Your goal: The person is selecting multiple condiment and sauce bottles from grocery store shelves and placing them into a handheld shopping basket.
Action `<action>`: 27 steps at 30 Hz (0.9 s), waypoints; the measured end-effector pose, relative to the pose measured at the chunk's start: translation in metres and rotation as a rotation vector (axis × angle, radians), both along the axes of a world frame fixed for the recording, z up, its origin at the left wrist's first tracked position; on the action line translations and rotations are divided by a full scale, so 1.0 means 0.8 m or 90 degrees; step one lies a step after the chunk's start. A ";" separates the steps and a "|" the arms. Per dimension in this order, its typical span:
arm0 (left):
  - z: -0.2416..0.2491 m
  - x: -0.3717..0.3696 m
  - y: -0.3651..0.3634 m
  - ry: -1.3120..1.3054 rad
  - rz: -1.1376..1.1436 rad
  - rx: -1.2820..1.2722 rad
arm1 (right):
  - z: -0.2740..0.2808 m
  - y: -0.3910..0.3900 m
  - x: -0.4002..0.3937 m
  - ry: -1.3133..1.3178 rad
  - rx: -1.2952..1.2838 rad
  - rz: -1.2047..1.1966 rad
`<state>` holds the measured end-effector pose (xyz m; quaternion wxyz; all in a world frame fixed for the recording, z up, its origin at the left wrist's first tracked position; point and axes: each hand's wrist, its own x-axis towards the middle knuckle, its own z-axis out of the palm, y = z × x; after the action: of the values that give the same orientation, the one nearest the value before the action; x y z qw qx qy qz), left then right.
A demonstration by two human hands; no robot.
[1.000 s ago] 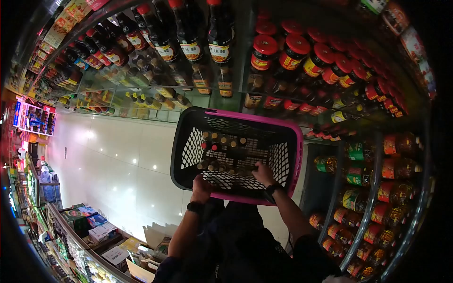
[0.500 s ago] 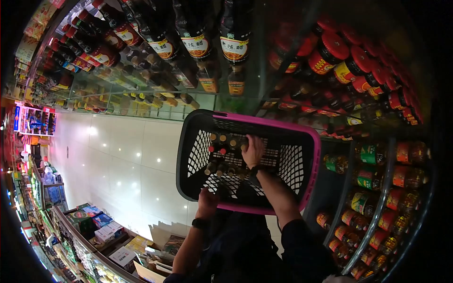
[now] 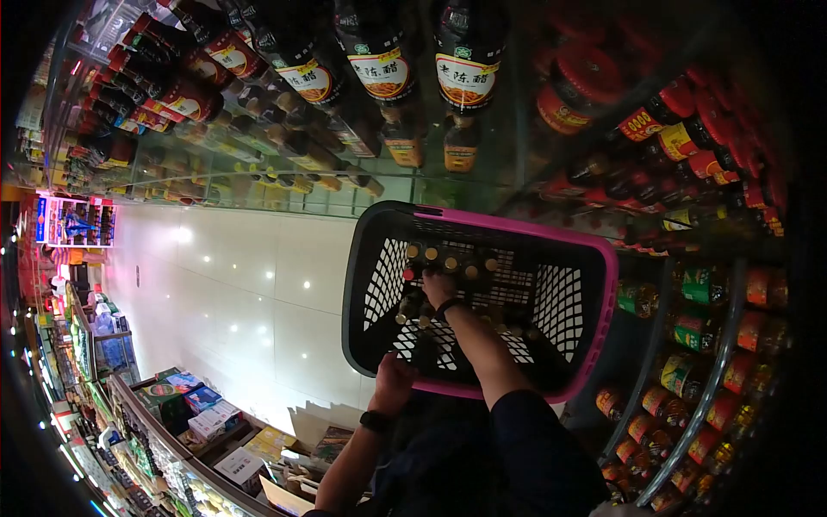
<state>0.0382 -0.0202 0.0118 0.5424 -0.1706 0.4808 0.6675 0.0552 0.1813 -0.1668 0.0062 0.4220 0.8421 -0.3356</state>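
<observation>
A black shopping basket (image 3: pixel 369 226) with a pink rim is in front of me. My left hand (image 3: pixel 394 383) is closed round its near left edge. Inside, small bottles (image 3: pixel 451 263) with gold caps stand in a group at the far left, and more dark-capped bottles (image 3: pixel 424 320) are nearer me. My right hand (image 3: pixel 439 290) reaches down among them, its fingers bunched on the top of a bottle beside the red-capped bottle (image 3: pixel 408 275). The bottle under these fingers is mostly hidden.
Glass shelves with dark vinegar bottles (image 3: pixel 465 73) rise beyond the basket. Red-lidded jars (image 3: pixel 594 73) fill the right shelf. Oil bottles (image 3: pixel 685 375) stand in racks at right. Boxes (image 3: pixel 215 418) lie in a low display at lower left, beside the tiled floor (image 3: pixel 250 302).
My right hand has moved left, from the gold-capped bottles to the red-capped ones. The gold caps it covered now show. The basket appears slightly further right in view; my left hand stays on it.
</observation>
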 end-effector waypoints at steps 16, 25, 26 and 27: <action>0.005 -0.009 0.028 -0.039 -0.014 -0.081 | 0.157 -0.007 0.105 0.075 0.057 0.119; 0.011 0.019 0.043 0.935 -0.570 -0.031 | 0.325 0.002 0.185 0.237 0.154 0.057; 0.026 0.025 0.056 1.021 -0.660 -0.113 | 0.348 0.003 0.191 0.233 0.135 0.049; 0.024 0.030 0.061 1.028 -0.662 -0.095 | 0.374 0.006 0.197 0.231 0.147 0.038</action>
<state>0.0619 0.0285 0.0309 0.2636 0.5405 0.7660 0.2273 0.2129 0.1858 0.1325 -0.1837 0.3279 0.8743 -0.3070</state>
